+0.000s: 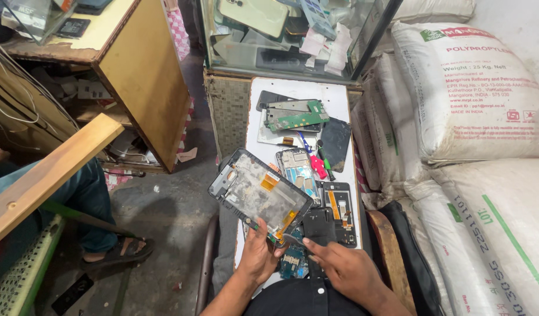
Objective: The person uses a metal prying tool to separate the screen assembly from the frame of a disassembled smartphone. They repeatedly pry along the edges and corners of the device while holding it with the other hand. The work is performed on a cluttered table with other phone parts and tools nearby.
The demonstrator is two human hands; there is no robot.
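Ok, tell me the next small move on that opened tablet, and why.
Probably steady the opened tablet flat first: the left hand grips only its lower edge, so it hangs tilted over the white board, while the right hand points its index finger at that same corner.

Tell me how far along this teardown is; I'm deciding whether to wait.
Done: the tablet lies open, back cover off, its inner frame and flex cables showing. In hand: the left hand holds its lower edge while the right hand points a finger at that corner. Left: its parts are unassembled, and opened phones and a green circuit board lie on the white board.
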